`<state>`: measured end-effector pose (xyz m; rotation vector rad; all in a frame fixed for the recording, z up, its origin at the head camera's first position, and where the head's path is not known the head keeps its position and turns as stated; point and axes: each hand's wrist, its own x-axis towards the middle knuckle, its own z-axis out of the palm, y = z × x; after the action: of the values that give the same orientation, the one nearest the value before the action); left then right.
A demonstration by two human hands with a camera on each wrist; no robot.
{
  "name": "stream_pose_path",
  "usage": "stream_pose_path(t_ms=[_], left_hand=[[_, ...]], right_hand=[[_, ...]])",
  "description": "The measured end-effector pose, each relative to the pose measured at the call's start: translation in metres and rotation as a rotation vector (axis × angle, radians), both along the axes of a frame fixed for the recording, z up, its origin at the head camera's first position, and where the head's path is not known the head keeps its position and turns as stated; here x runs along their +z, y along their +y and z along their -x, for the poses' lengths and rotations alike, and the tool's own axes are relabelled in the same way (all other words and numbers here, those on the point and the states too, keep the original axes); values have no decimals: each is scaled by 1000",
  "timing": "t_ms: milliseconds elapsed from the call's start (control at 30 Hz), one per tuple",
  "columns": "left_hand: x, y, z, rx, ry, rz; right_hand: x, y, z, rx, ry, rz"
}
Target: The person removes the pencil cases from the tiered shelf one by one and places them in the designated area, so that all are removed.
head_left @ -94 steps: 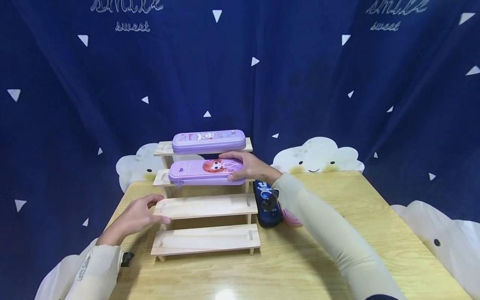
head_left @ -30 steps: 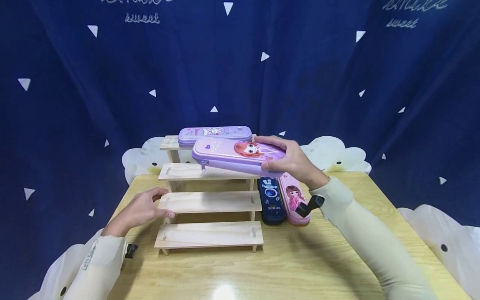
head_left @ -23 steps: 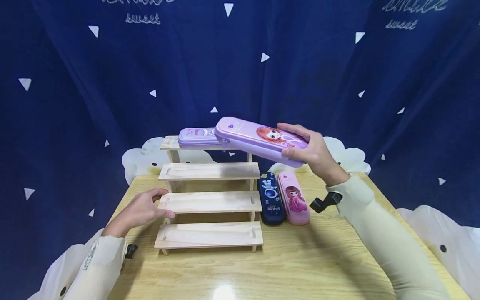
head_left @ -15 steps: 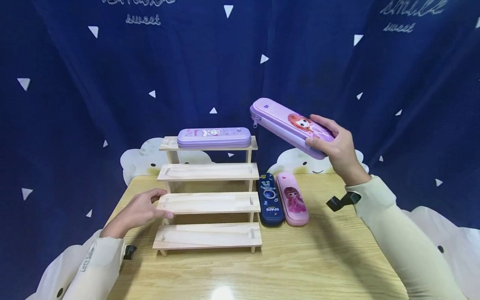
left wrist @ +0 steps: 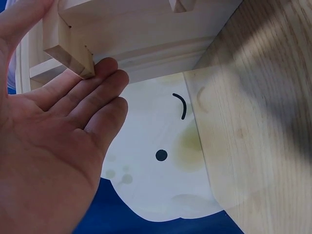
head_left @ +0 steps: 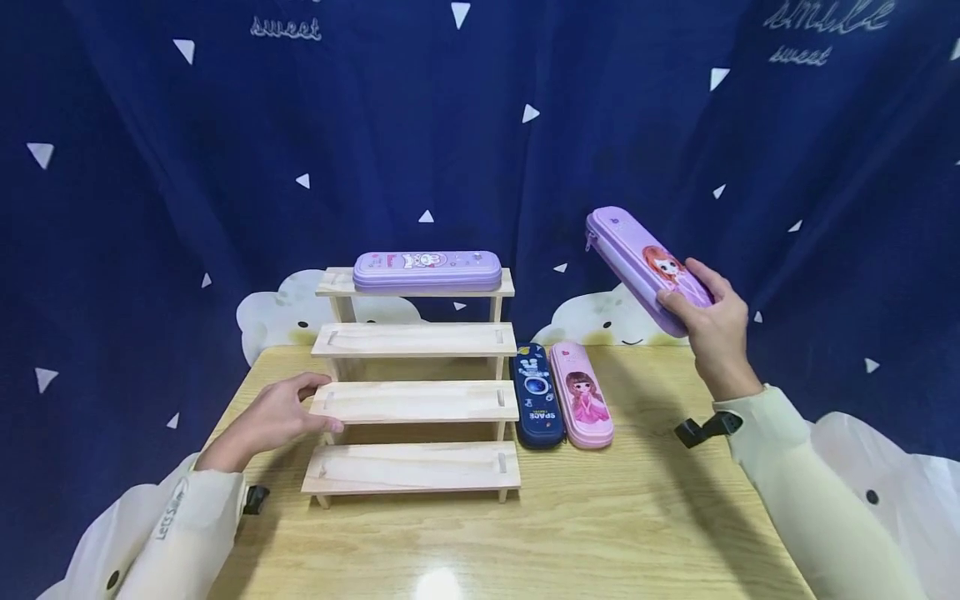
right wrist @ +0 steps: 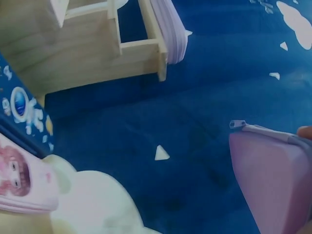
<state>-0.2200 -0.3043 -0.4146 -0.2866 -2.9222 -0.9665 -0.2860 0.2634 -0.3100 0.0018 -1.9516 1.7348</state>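
Note:
My right hand [head_left: 712,329] grips a lilac pencil case with a red-haired girl [head_left: 645,267] by its near end, tilted in the air to the right of the wooden step shelf [head_left: 412,400]; the right wrist view shows the same case's zip end [right wrist: 275,180]. My left hand [head_left: 273,417] rests with straight fingers against the left end of the shelf's third step, and the left wrist view shows the fingers [left wrist: 92,92] touching the wood [left wrist: 126,44]. A second lilac pencil case [head_left: 427,270] lies on the top step.
A navy pencil case [head_left: 537,396] and a pink one [head_left: 582,406] lie side by side on the wooden table [head_left: 600,517], right of the shelf. A dark blue curtain [head_left: 480,142] with cloud shapes hangs behind. The lower three steps are bare.
My right hand lifted the red-haired-girl case off the second step and swung it up and to the right, tilting it. The left hand stayed on the shelf.

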Motion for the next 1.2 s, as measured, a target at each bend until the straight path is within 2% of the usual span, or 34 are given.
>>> stream_pose_path(t_ms=[67,133,300,367,567,667,833,1000,1200], left_hand=[[0,-1,0,-1,-4,-3],[0,-1,0,0,-9,-3],[0,-1,1,0,-9,-2],[0,-1,1,1,-10,-4],[0,-1,1,8,-14,3],[0,-2,1,9,-16,0],[0,-1,2,9,-22,-6],[0,-1,0,8,-35,-20],[1,0,1,3,-29,-20]], right_hand=[[-8,3,1,-10,-21,57],[-16,5,1,-38,-43,63],[-41,11,3,-166,-135,-107],[-54,14,4,-186,-189,-148],[-100,17,4,-179,-333,-109],[-122,16,3,-190,-372,-96],[-149,14,0,-203,-427,-137],[-170,6,-5,-173,-488,-145],[-179,-1,-7,-150,-494,-115]])
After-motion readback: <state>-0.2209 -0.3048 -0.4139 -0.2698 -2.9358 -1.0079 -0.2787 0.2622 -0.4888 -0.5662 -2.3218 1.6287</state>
